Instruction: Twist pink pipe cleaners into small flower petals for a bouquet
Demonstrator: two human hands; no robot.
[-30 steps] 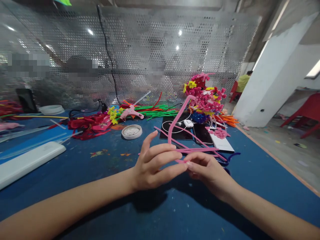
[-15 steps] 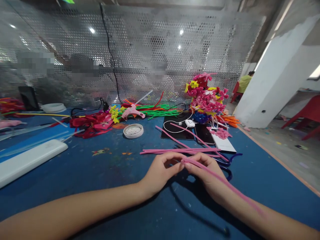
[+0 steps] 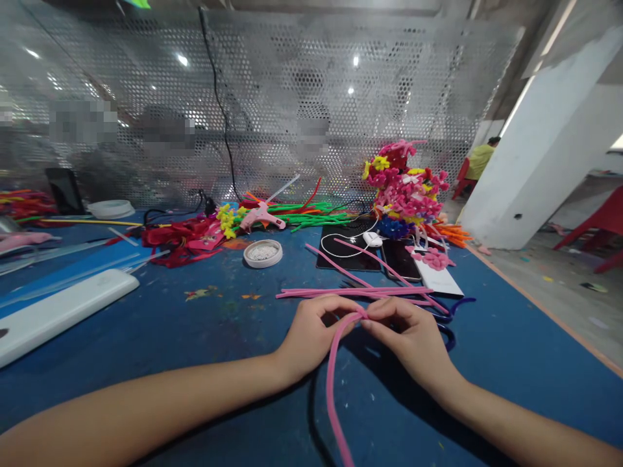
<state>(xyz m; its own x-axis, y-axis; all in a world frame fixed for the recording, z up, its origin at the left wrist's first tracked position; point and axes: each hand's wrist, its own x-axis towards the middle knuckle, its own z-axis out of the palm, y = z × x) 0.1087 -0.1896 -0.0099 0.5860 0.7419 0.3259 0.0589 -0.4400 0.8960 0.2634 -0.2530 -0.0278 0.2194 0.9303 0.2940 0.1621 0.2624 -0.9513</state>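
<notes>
Between my two hands is a pink pipe cleaner [image 3: 331,389], bent at its upper end. My left hand [image 3: 316,331] pinches it at the bend, and my right hand [image 3: 411,334] grips the same spot with thumb and forefinger. The long free part curves down from my fingers toward the near edge of the view. Just beyond my fingertips lie several loose pink pipe cleaners [image 3: 316,292] on the blue table [image 3: 219,331]. Dark blue pipe cleaners [image 3: 450,336] lie partly hidden behind my right hand.
A pink glue gun [image 3: 263,217] rests by green pipe cleaners [image 3: 316,219]. Nearer stands a round dish of white beads [image 3: 263,253]. Phones, a black tablet [image 3: 345,259] and a heap of fuzzy flowers [image 3: 403,188] are at the back right. A white case [image 3: 73,311] lies left.
The pipe cleaner's long free part has swung from over my right forearm to hang down on the left, between my arms. Both hands stay together at its bent end.
</notes>
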